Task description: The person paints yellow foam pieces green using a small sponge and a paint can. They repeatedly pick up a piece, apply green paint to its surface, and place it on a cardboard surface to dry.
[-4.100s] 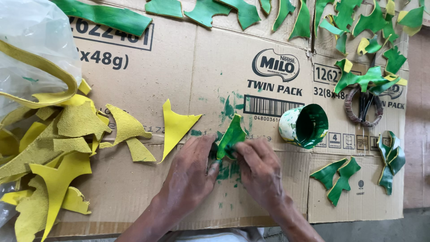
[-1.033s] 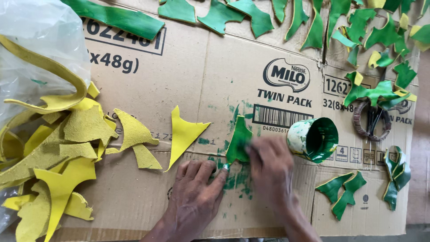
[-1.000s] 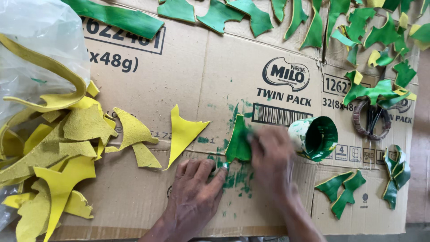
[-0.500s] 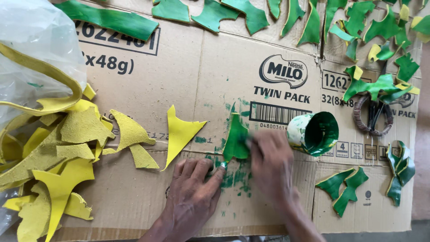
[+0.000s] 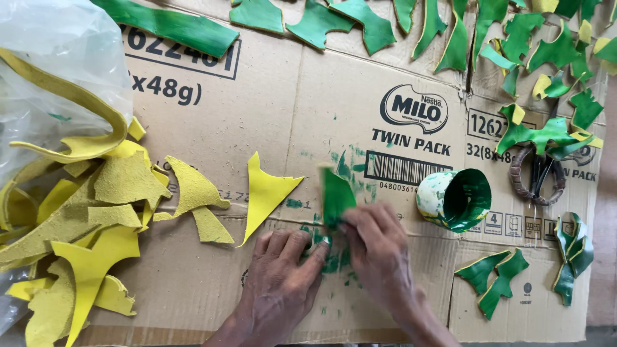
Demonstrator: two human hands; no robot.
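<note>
A small leather scrap painted green lies on the flattened cardboard sheet near its middle. My left hand presses flat on the cardboard, fingertips holding the scrap's lower edge down. My right hand rests over the scrap's right side, fingers bent and rubbing on it; whatever is under the fingers is hidden. Green smears stain the cardboard around the scrap. A small paint-stained cup with green inside lies tipped on its side just right of my right hand.
A pile of yellow leather scraps and a clear plastic bag fill the left. One yellow triangle lies beside my left hand. Green painted pieces line the top and right; scissors with wrapped handles lie at the right.
My right hand has slid from the cup side back down onto the green scrap. The scrap has turned slightly. My left hand stays pressed in place.
</note>
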